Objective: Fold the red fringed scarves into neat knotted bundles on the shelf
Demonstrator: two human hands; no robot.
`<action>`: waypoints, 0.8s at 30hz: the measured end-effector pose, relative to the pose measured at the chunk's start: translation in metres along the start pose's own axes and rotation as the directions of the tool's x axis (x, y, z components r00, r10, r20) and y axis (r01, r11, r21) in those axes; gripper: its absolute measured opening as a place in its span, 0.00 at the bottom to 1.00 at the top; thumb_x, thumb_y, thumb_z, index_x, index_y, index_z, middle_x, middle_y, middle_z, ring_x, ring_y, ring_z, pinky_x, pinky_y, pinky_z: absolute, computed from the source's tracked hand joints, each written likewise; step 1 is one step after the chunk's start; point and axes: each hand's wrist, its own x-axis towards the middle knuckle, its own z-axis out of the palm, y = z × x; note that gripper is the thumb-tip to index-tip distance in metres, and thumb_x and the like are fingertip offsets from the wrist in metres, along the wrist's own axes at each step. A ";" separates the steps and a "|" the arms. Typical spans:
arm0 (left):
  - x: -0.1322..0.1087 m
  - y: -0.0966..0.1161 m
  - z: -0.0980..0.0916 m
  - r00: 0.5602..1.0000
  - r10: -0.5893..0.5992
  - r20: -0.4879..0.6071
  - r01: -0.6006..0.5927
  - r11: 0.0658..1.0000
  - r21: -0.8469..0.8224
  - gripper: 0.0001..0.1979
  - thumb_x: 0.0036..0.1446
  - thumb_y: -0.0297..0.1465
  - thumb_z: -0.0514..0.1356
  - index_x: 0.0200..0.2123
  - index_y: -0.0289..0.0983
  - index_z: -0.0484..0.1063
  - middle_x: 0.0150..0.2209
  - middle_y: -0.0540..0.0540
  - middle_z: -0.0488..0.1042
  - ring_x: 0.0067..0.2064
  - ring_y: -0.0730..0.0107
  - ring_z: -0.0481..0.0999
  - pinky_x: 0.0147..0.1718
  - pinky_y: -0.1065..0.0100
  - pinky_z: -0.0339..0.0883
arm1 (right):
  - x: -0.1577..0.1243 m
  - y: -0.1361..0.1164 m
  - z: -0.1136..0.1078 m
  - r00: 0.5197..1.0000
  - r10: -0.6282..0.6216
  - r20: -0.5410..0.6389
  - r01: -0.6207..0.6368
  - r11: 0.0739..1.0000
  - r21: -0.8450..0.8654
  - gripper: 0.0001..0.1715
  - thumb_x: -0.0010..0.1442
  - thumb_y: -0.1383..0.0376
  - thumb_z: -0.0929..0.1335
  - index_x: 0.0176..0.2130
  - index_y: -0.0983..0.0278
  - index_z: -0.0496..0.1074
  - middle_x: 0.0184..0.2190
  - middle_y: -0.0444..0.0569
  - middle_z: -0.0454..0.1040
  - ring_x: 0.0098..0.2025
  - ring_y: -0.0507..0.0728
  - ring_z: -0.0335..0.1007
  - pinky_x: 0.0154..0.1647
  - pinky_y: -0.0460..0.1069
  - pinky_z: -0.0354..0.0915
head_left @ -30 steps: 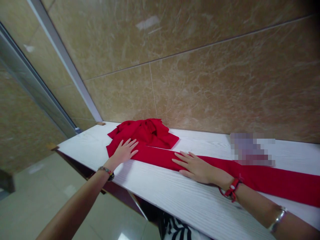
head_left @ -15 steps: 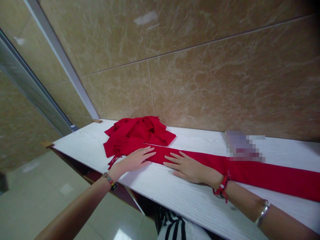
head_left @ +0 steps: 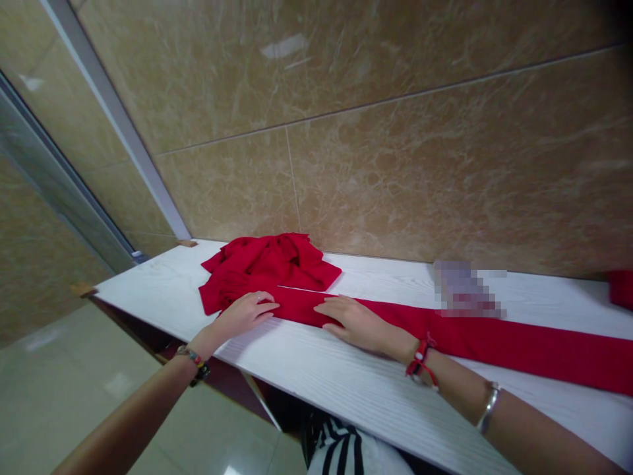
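Note:
A long red cloth (head_left: 519, 346) lies as a flat folded strip along a white wood-grain table (head_left: 346, 389), with its left end bunched in a loose heap (head_left: 270, 260) near the wall. My left hand (head_left: 242, 313) rests on the strip beside the heap, fingers curled together against the fabric. Palm down, my right hand (head_left: 353, 322) lies flat on the strip a little to the right, its fingers stretched toward the left hand. Both wrists carry bracelets.
A marble-tiled wall (head_left: 395, 152) rises directly behind the table. A blurred-out object (head_left: 465, 290) sits on the table by the wall. Another red piece (head_left: 622, 287) shows at the far right edge. Glossy floor tiles (head_left: 64, 376) lie beyond the table's left end.
My left hand slid right along the strip, then drew back left with its fingers curling. My right hand shifted left along the cloth. The camera view drifted slightly rightward.

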 end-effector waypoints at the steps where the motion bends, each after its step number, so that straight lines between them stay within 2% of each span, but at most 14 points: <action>1: 0.001 -0.001 -0.001 1.000 0.011 0.004 -0.011 1.000 0.007 0.14 0.60 0.33 0.49 0.45 0.39 0.70 0.44 0.44 0.71 0.44 0.68 0.70 0.44 0.65 0.64 | 0.008 -0.004 0.003 0.999 0.010 -0.035 -0.011 1.000 -0.027 0.21 0.60 0.63 0.60 0.51 0.67 0.65 0.50 0.54 0.68 0.53 0.56 0.60 0.54 0.51 0.54; 5: -0.001 -0.005 -0.007 0.998 0.030 0.055 -0.034 0.997 0.071 0.14 0.60 0.28 0.48 0.44 0.38 0.70 0.39 0.44 0.72 0.39 0.71 0.72 0.37 0.72 0.67 | 0.041 -0.022 0.021 1.000 0.023 -0.008 -0.024 0.984 -0.176 0.13 0.58 0.67 0.62 0.41 0.69 0.71 0.40 0.54 0.73 0.43 0.57 0.67 0.44 0.49 0.61; 8: -0.003 -0.007 -0.012 0.997 0.022 0.070 -0.033 0.985 0.166 0.14 0.58 0.24 0.49 0.43 0.37 0.70 0.38 0.43 0.72 0.38 0.70 0.72 0.36 0.70 0.67 | 0.054 -0.030 0.032 0.998 0.037 0.049 -0.022 0.960 -0.279 0.11 0.58 0.71 0.61 0.36 0.70 0.71 0.35 0.55 0.73 0.39 0.57 0.69 0.38 0.49 0.63; 15: -0.014 -0.007 -0.014 0.997 0.061 -0.045 -0.047 0.963 0.267 0.13 0.57 0.21 0.50 0.41 0.35 0.70 0.36 0.42 0.71 0.39 0.65 0.71 0.38 0.64 0.66 | 0.050 -0.029 0.032 0.998 -0.013 0.060 0.035 0.927 -0.373 0.10 0.58 0.74 0.60 0.36 0.69 0.69 0.34 0.53 0.73 0.35 0.57 0.68 0.32 0.48 0.62; 19: -0.022 -0.006 -0.004 0.999 0.048 0.006 -0.048 0.969 0.242 0.12 0.56 0.22 0.52 0.42 0.36 0.69 0.36 0.43 0.70 0.40 0.65 0.70 0.40 0.63 0.65 | 0.047 -0.027 0.031 0.993 -0.067 0.095 0.100 0.906 -0.411 0.09 0.58 0.74 0.60 0.36 0.70 0.69 0.33 0.54 0.72 0.34 0.57 0.68 0.30 0.49 0.61; 24: -0.022 -0.005 0.002 1.000 -0.026 0.000 0.025 0.980 0.195 0.11 0.56 0.21 0.51 0.40 0.36 0.69 0.37 0.42 0.69 0.41 0.64 0.70 0.41 0.62 0.65 | 0.046 -0.028 0.032 0.990 -0.129 0.058 0.141 0.891 -0.431 0.08 0.59 0.73 0.60 0.36 0.70 0.68 0.32 0.53 0.70 0.33 0.57 0.66 0.31 0.50 0.60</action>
